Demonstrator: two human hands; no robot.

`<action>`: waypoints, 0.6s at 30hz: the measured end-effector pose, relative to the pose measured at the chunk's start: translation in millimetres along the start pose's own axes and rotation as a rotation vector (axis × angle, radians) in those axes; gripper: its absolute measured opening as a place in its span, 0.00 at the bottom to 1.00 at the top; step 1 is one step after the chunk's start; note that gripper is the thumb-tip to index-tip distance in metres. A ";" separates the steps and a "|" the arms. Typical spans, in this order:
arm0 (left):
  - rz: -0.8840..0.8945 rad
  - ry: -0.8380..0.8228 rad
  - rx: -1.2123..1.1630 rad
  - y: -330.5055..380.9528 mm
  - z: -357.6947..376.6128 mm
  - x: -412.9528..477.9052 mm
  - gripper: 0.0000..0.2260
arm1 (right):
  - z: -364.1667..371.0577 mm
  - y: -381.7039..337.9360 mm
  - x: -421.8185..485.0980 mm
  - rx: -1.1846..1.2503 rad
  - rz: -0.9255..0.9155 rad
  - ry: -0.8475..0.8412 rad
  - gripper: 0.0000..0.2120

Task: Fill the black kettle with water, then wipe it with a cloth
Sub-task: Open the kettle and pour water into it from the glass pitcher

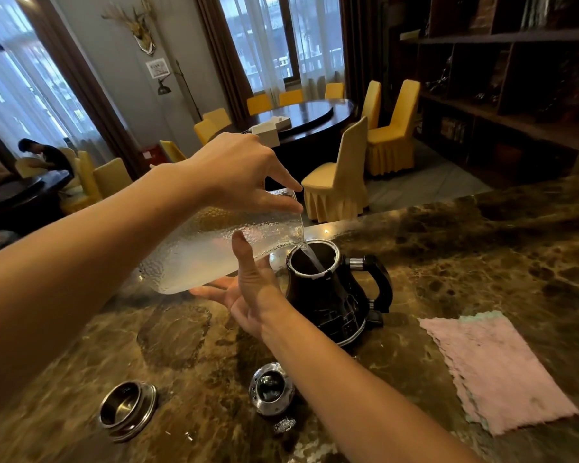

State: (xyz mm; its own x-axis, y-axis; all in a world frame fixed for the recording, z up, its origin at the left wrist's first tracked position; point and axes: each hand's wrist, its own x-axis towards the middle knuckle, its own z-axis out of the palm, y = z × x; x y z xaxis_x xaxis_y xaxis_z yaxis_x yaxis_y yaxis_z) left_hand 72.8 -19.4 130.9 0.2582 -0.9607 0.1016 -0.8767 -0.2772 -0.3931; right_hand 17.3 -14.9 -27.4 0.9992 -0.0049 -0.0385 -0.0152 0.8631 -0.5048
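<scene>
so, filling underway: left hand (pixel 238 172) grips a tilted clear textured glass jug (pixel 214 248) from above, right hand (pixel 251 292) props it on straight fingers, pouring into the open black kettle (pixel 335 295) just beyond. wiping remains; pink cloth (pixel 495 369) lies untouched further right.

The kettle (pixel 335 295) stands on the worktop (pixel 482 245) toward the far edge, cloth (pixel 495 369) right of it, jug (pixel 214 248) above its left. A lid (pixel 271 392) lies before it, a second lid (pixel 127 409) further left.

Left hand (pixel 238 172) tips jug (pixel 211 252), water (pixel 312 259) entering kettle (pixel 331 295).
</scene>
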 end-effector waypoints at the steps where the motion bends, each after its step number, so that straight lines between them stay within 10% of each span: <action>1: -0.005 0.000 0.006 1.9 -1.6 0.5 0.26 | 0.2 -0.8 -0.5 0.000 0.004 -0.003 0.58; 18: 0.027 0.019 0.102 4.8 -18.2 6.1 0.24 | 11.9 -4.7 3.3 0.021 0.020 -0.049 0.60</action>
State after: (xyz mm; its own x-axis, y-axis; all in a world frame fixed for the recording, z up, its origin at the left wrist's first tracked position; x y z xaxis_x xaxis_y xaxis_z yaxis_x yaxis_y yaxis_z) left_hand 62.8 -26.9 146.2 0.2268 -0.9681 0.1065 -0.8372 -0.2497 -0.4866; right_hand 21.1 -13.0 -14.9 0.9993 0.0371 -0.0058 -0.0353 0.8734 -0.4857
